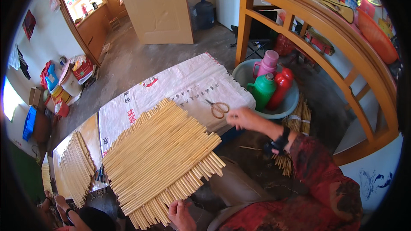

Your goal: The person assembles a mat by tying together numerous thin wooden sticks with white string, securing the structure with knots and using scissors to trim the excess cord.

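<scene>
A mat of pale, straight plant stalks [157, 154] lies before me, its near layer of stalk ends jutting past the low table. At its near edge is my left hand [182, 215], thumb and fingers pinched together; whatever is between them is too small to make out. My right hand [243, 118] is raised off the table's right corner, fingers curled and blurred, so its hold is unclear. Just left of it, brown-handled scissors [219, 109] rest on a white woven plastic sheet [179, 80] bearing writing.
A basin [236, 70] with pink [269, 61], green [264, 91] and red vacuum flasks [280, 89] stands right, beside a wooden frame [244, 22]. Stalk bundles [297, 118] lie below. At left are another person's hand [61, 203], a second mat [77, 166] and dark scissors [100, 175].
</scene>
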Demonstrator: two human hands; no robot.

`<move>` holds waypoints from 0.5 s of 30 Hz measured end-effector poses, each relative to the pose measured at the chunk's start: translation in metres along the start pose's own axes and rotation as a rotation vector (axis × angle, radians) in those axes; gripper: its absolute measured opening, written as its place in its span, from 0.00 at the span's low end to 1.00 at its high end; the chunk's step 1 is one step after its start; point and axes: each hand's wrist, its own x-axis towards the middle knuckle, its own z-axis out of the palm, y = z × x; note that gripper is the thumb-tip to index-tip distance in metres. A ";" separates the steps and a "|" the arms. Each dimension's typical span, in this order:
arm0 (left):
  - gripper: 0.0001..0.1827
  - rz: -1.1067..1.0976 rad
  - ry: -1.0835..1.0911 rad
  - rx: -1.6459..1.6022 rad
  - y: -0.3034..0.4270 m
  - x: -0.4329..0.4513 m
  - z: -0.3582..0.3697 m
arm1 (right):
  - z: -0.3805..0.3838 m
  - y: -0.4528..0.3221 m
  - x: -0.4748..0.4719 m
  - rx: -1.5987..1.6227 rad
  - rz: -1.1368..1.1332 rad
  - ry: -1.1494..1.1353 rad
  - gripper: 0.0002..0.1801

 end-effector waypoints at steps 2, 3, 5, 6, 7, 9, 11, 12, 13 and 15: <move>0.07 -0.042 -0.049 -0.053 0.002 0.000 0.005 | -0.016 -0.001 0.037 -0.294 -0.138 0.187 0.09; 0.08 -0.068 -0.084 -0.104 0.004 -0.002 0.006 | -0.013 0.013 0.063 -0.412 -0.204 0.234 0.08; 0.08 -0.126 -0.094 -0.110 0.012 -0.011 -0.001 | 0.016 0.037 0.109 -0.481 -0.174 0.203 0.08; 0.08 -0.191 -0.134 -0.127 0.017 -0.016 -0.004 | 0.026 0.044 0.124 -0.571 -0.128 0.193 0.08; 0.08 -0.187 -0.116 -0.126 0.024 -0.020 -0.008 | 0.033 0.045 0.134 -0.563 -0.140 0.181 0.08; 0.08 -0.212 -0.220 0.093 0.038 -0.029 -0.016 | 0.045 0.050 0.147 -0.705 -0.114 0.234 0.09; 0.07 -0.252 -0.210 0.138 0.045 -0.029 -0.020 | 0.047 0.056 0.160 -0.708 -0.077 0.272 0.09; 0.06 -0.235 -0.211 0.133 0.044 -0.030 -0.023 | 0.047 0.053 0.165 -0.717 -0.040 0.315 0.09; 0.06 -0.218 -0.214 0.129 0.044 -0.031 -0.025 | 0.048 0.050 0.169 -0.712 -0.043 0.305 0.09; 0.06 -0.199 -0.202 0.098 0.043 -0.032 -0.025 | 0.054 0.026 0.172 -0.858 0.010 0.089 0.11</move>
